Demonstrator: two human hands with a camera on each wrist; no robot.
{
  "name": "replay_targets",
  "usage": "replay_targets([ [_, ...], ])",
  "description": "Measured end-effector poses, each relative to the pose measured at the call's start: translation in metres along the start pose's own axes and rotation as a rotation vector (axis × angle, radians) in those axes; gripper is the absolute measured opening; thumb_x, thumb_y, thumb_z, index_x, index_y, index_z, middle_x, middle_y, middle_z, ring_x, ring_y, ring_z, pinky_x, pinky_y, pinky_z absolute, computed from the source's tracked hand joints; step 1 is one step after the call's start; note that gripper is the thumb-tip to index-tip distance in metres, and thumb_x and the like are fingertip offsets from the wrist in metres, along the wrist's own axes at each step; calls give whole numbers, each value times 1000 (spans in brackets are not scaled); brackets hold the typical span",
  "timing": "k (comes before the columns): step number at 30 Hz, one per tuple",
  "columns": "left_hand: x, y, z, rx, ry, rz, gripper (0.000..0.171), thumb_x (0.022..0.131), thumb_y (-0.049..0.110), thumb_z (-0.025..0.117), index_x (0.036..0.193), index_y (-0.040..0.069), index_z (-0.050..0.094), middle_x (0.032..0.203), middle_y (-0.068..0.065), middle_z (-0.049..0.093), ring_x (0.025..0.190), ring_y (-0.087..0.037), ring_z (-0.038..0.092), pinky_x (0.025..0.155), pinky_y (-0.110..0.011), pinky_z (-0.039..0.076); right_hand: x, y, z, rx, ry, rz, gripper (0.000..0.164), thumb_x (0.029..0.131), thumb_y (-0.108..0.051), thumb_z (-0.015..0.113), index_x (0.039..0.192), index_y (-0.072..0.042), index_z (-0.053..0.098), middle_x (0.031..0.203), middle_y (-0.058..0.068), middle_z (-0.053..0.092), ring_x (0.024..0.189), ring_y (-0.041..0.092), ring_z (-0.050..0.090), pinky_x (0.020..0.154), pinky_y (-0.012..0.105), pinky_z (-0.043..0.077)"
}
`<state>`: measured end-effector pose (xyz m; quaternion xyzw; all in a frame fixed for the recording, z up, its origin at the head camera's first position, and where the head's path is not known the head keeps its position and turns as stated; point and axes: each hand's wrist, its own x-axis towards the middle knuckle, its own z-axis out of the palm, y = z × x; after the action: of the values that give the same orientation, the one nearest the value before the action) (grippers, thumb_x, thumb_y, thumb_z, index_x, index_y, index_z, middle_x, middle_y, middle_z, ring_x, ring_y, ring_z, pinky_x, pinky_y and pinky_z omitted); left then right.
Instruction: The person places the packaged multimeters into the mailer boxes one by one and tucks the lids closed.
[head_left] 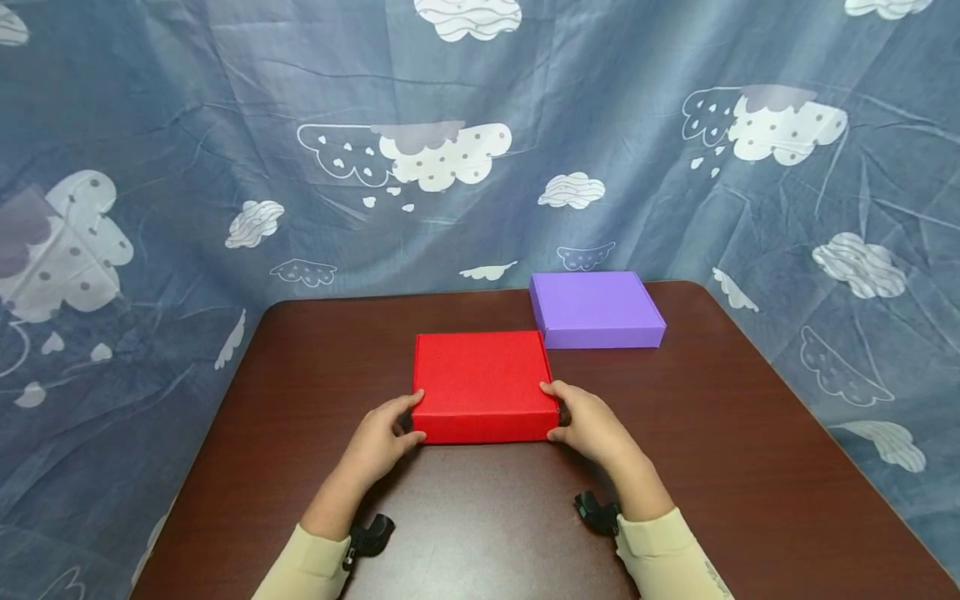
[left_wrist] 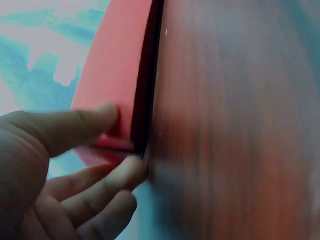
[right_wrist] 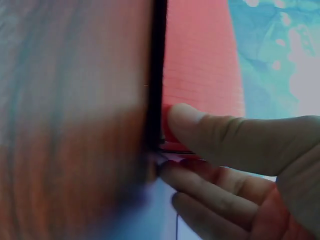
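Observation:
A closed red box (head_left: 483, 375) lies flat near the middle of the brown table, its long front side facing me. My left hand (head_left: 381, 437) grips its left front corner, the thumb (left_wrist: 95, 122) on the front side and the fingers around the left end. On the opposite corner my right hand (head_left: 592, 421) does the same, with its thumb (right_wrist: 200, 127) against the red front side. In both wrist views a dark gap shows along the box's lower edge, beside the table surface. Whether the box is slightly raised I cannot tell.
A closed purple box (head_left: 600, 310) lies behind and to the right of the red one, near the table's back edge. The brown table (head_left: 322, 350) has rounded back corners. A blue cloud-patterned cloth (head_left: 420, 242) hangs behind it and along its sides.

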<state>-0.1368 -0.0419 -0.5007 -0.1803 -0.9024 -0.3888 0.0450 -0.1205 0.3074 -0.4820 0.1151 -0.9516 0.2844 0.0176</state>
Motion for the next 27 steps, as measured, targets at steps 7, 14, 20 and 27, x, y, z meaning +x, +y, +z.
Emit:
replay_targets([
  [7, -5, 10, 5, 265, 93, 12, 55, 75, 8, 91, 127, 10, 72, 104, -10, 76, 72, -25, 65, 64, -40, 53, 4, -8, 9, -175, 93, -20, 56, 70, -6, 93, 119, -8, 66, 111, 13, 73, 96, 32, 69, 86, 50, 56],
  [14, 3, 24, 7, 443, 103, 111, 48, 76, 10, 90, 121, 6, 73, 97, -14, 77, 75, -33, 72, 61, -47, 57, 8, -17, 0, -259, 82, 12, 50, 72, -7, 92, 116, -7, 68, 104, 13, 74, 90, 33, 69, 82, 48, 56],
  [20, 1, 30, 2, 512, -6, 56, 33, 81, 15, 85, 111, 6, 74, 81, -10, 72, 66, -29, 68, 56, -44, 54, 12, -24, 0, -214, -13, 21, 55, 79, -21, 90, 127, -5, 68, 114, 14, 72, 99, 32, 68, 89, 48, 56],
  [27, 16, 29, -11, 540, -63, 5, 16, 83, 14, 84, 93, 8, 72, 72, -7, 65, 64, -29, 65, 54, -44, 53, 42, -29, 2, -252, -12, 26, 57, 79, -24, 90, 131, -7, 70, 120, 13, 71, 105, 31, 67, 90, 47, 55],
])
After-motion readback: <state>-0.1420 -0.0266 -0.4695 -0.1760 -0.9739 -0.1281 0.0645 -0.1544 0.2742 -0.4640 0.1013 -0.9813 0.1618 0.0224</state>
